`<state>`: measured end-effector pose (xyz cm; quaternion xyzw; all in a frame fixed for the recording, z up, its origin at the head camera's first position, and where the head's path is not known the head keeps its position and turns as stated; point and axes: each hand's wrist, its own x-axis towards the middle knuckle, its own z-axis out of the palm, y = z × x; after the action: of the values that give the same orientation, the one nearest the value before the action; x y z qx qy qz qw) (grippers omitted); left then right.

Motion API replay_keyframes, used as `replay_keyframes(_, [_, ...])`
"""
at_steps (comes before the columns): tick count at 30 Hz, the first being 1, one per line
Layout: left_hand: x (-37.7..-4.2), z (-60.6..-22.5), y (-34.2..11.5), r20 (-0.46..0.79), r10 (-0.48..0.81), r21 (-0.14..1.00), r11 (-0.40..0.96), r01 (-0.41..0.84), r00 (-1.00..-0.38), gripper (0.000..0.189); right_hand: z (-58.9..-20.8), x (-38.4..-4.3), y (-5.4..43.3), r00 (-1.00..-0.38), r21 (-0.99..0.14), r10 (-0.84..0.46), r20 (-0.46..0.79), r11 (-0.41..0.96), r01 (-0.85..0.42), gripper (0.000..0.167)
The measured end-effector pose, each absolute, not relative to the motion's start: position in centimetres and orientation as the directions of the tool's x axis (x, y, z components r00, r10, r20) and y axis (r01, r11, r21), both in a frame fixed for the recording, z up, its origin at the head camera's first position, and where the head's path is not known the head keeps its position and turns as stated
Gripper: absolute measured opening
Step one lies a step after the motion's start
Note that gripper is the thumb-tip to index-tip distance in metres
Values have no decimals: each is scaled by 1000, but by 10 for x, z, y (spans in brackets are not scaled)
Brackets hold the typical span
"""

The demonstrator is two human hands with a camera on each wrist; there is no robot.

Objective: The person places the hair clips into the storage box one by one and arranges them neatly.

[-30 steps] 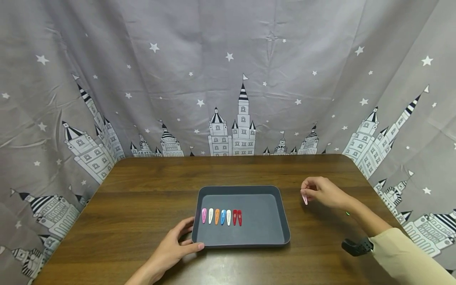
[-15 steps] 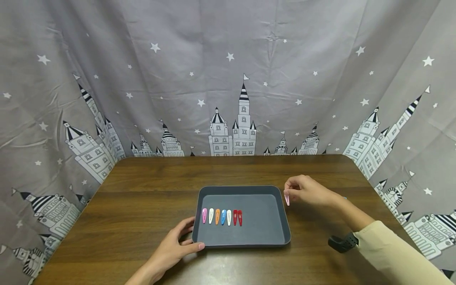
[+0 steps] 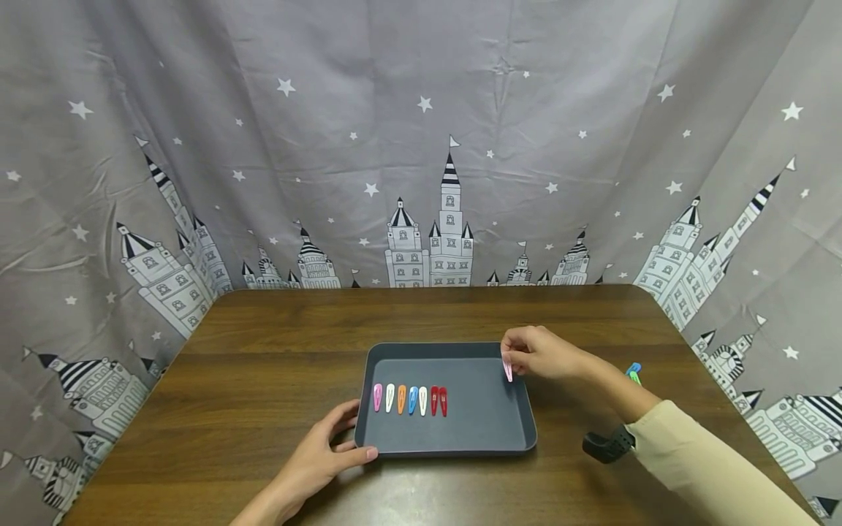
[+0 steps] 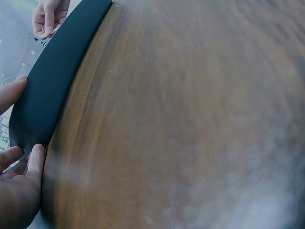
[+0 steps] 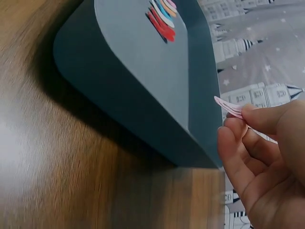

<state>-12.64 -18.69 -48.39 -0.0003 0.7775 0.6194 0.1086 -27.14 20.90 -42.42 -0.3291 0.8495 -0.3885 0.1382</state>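
Pinched between the thumb and fingers of my right hand (image 3: 542,352) is a pale pink snap hair clip (image 3: 507,370), pointing down over the right end of the grey tray (image 3: 480,438). The right wrist view shows this pink clip (image 5: 228,107) at the fingertips, close above the tray's wall (image 5: 128,95). My left hand (image 3: 322,453) grips the tray's front left corner, thumb at the front rim and fingers along the left side. Inside the tray, a row of hair clips runs from a pink clip (image 3: 378,398) through white, orange and blue to two red clips (image 3: 438,402).
On the wooden table (image 3: 276,329), a blue clip (image 3: 633,368) and a green clip (image 3: 634,378) lie right of the tray, beside my right forearm. A black band (image 3: 608,446) is on the right wrist. A grey castle-print curtain (image 3: 421,146) hangs behind the table.
My right hand has moved left with the pink hair clip, from the table beside the tray to over its right end. The left hand and the tray have stayed put.
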Motion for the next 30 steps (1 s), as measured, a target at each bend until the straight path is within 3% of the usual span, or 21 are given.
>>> replay_keyframes(18, [-126,-485,-188,-169,151,966,221,-133,-974,84,-437,-271,167,-699,-779,-714,-23,451,-435,12])
replay_keyframes(30, [-126,-485,-189,-164,145,966,226,-129,-976,83,-447,-271,137,-635,-727,-769,-67,474,-497,12])
